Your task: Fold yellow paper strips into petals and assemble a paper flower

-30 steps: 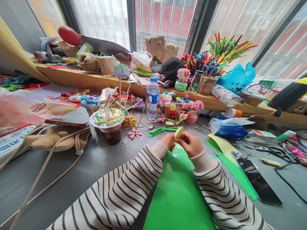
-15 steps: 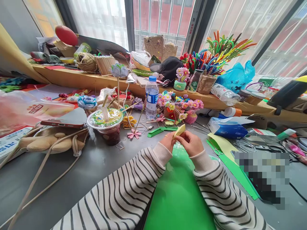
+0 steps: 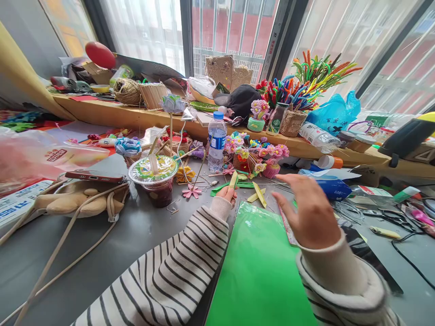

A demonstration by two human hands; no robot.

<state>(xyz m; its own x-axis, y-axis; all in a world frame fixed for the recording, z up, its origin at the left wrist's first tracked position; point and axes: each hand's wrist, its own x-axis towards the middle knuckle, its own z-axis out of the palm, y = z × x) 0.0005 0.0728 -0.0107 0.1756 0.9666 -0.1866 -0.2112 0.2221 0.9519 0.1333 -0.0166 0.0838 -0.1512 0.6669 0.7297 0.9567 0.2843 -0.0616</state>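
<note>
Fingers of my left hand (image 3: 227,194) pinch a folded yellow-green paper piece (image 3: 233,180), just beyond the top left corner of a glossy green sheet (image 3: 258,267). My right hand (image 3: 307,210) is raised over the right side of that sheet, its thumb and fingers apart and nothing between them. Two crossed yellow paper strips (image 3: 259,194) lie on the table between the hands. Behind my left hand are green folded paper strips (image 3: 220,188).
A lidded drink cup (image 3: 154,179) and a pink paper flower (image 3: 191,191) stand or lie at left. A water bottle (image 3: 216,142) is behind. Blue tissue pack (image 3: 331,183), scissors (image 3: 396,217) and a yellow cutter (image 3: 385,232) are at right.
My hands have parted. The right let go of the yellow paper and rose to the right, opening; the left moved slightly left with a paper piece. Crossed yellow strips now show.
</note>
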